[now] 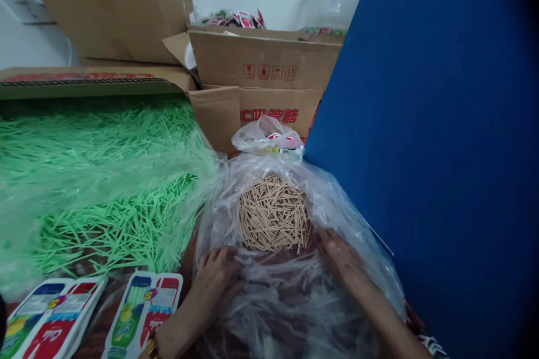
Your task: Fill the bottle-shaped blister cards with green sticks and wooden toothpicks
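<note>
Clear plastic bag (295, 303) holding a pile of tan sticks (273, 213), near centre, with both hands at its opened mouth. Left hand (217, 277) lies on the crumpled film at the bag's near left edge, its fingers (223, 258) curled down onto the plastic; whether they pinch it cannot be told. Right hand (341, 258) rests against the bag's right side, partly veiled by film, its fingers extended and released, just beside the pile. At left, a film-lined cardboard box (84, 81) holds green sticks (105, 179). Printed packets (143, 308) lie near left, beside the left wrist. Far behind the bag stand stacked cartons (261, 67) with red print and a small knotted bag (267, 134). A blue panel (421, 151) fills the right.
</note>
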The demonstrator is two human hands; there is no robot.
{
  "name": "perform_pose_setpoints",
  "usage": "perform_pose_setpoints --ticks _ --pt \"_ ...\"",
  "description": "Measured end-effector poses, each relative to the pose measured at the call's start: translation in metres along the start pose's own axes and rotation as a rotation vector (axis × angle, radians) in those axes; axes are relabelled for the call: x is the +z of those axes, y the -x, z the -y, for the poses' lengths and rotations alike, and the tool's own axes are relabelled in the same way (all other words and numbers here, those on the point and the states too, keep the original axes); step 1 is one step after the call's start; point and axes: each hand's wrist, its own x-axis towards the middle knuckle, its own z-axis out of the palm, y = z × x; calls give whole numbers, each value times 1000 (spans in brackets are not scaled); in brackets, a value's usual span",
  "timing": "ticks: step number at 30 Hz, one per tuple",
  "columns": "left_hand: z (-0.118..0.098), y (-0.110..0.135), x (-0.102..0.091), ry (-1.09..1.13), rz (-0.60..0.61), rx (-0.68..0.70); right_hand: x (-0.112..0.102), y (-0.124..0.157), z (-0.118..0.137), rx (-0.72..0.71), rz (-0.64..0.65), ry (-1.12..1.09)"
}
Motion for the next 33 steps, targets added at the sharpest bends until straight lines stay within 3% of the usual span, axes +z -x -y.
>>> perform_pose_setpoints --ticks 2,5,10,12,15,19,23,28,30,33 --pt "2 3 3 -10 10 -19 3 1 -7 13 68 9" --pt "2 3 -6 22 5 10 -12 4 3 -7 91 13" --pt "2 -8 -25 39 -122 64 -43 12 71 -164 53 -15" --pt "4 -11 -26 -27 -136 66 -41 17 100 -309 106 -95" --pt "10 -7 -21 -126 -96 -18 -19 28 128 -458 188 -171" --pt "15 -2 -17 -162 -68 -84 5 39 130 -458 222 -190" --pt "5 6 -31 -44 -112 -79 -6 41 122 -461 232 -287" --pt "0 51 -45 227 -363 -65 -25 35 142 -523 69 -305" --pt "15 80 -42 274 -462 -184 -27 38 168 -558 35 -354" --pt "53 128 -34 225 -605 -407 -23 46 219 -646 134 -440"
